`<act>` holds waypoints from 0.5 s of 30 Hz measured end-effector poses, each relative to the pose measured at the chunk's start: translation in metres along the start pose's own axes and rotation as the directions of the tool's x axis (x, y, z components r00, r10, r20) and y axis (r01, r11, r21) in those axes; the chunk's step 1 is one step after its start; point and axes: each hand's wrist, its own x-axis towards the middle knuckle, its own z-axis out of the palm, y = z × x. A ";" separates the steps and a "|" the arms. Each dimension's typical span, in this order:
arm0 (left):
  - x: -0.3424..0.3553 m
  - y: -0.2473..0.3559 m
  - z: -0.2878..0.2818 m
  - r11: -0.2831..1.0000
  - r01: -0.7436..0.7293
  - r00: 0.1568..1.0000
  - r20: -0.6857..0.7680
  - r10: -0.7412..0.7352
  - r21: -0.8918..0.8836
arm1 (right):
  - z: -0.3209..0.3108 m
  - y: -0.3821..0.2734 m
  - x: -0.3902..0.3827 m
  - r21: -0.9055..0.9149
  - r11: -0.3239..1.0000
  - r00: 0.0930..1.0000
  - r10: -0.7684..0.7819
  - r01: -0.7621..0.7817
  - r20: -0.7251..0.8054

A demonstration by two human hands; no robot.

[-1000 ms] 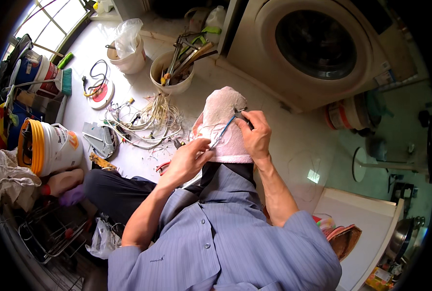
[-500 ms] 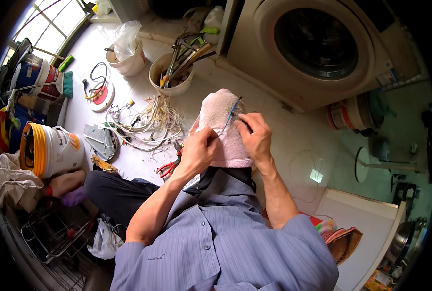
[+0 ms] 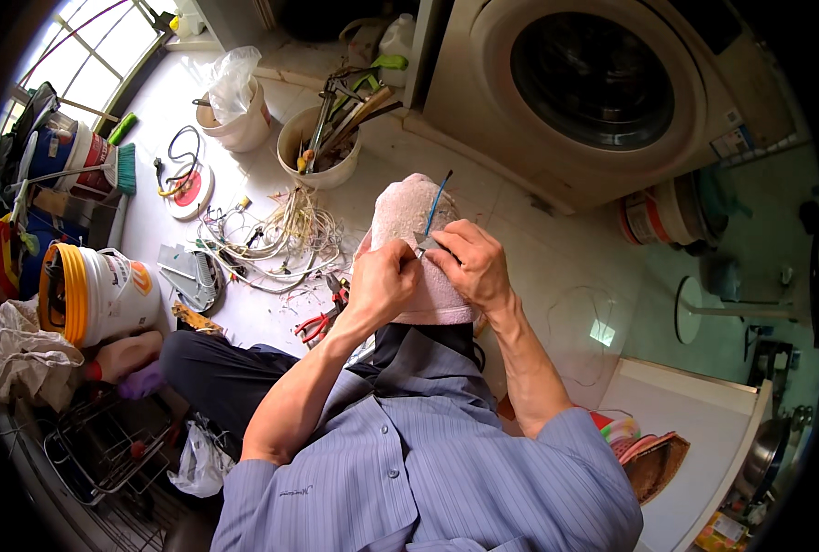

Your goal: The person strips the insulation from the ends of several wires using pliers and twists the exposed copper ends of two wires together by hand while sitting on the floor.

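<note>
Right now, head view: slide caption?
Left hand pinches blue wire over pink cloth, right hand alongside; tangled wires nearby.

We're getting most of our daylight from the far-left window (image 3: pixel 92 60), and its panes are pretty much blown out to white. The floor (image 3: pixel 166 101) over there has a strong sheen, while the far right goes dim and greenish. Near left, the wire rack (image 3: pixel 106 465) sinks into shadow. We've got fairly crisp focus on the left hand (image 3: pixel 382 285) and right hand (image 3: pixel 474 265), but fisheye bends our edges and the corners go black.
</note>
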 end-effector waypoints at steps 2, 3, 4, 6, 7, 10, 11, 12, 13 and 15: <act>-0.001 -0.001 0.000 0.999 -0.042 0.999 -0.011 0.042 0.019 | 0.001 -0.001 0.001 -0.017 1.000 1.000 0.002 -0.003 -0.007; -0.001 -0.002 0.000 0.998 -0.063 0.998 -0.016 0.063 0.028 | 0.001 -0.002 0.001 -0.026 1.000 1.000 0.004 -0.004 -0.011; -0.002 -0.003 -0.001 0.999 -0.040 0.999 -0.008 0.040 0.004 | 0.002 -0.001 0.000 -0.033 0.999 1.000 0.001 -0.002 -0.023; -0.009 -0.006 -0.006 0.999 0.007 1.000 0.008 -0.006 -0.044 | 0.006 0.000 -0.003 -0.044 0.999 0.999 -0.004 0.002 -0.047; -0.013 -0.008 -0.007 0.999 0.009 1.000 0.007 -0.008 -0.049 | 0.006 0.000 -0.004 -0.059 0.998 0.998 -0.005 0.002 -0.055; -0.025 -0.010 -0.013 0.997 0.011 1.000 0.009 -0.011 -0.082 | 0.008 -0.003 -0.006 -0.093 0.996 0.997 -0.009 0.001 -0.081; -0.030 -0.011 -0.015 0.994 0.010 1.000 0.013 -0.009 -0.104 | 0.009 -0.003 -0.007 -0.099 0.995 0.996 -0.009 0.000 -0.092; -0.037 -0.011 -0.015 0.992 0.009 1.000 0.018 -0.007 -0.126 | 0.009 -0.002 -0.008 -0.104 0.995 0.995 -0.009 -0.002 -0.103; -0.047 -0.013 -0.016 0.983 0.016 1.000 0.014 -0.014 -0.184 | 0.009 -0.001 -0.007 -0.098 0.995 0.993 0.000 -0.011 -0.116; -0.061 -0.015 -0.029 0.980 0.071 0.997 0.052 -0.062 -0.183 | 0.008 0.001 -0.009 -0.073 0.997 0.990 0.029 -0.039 -0.137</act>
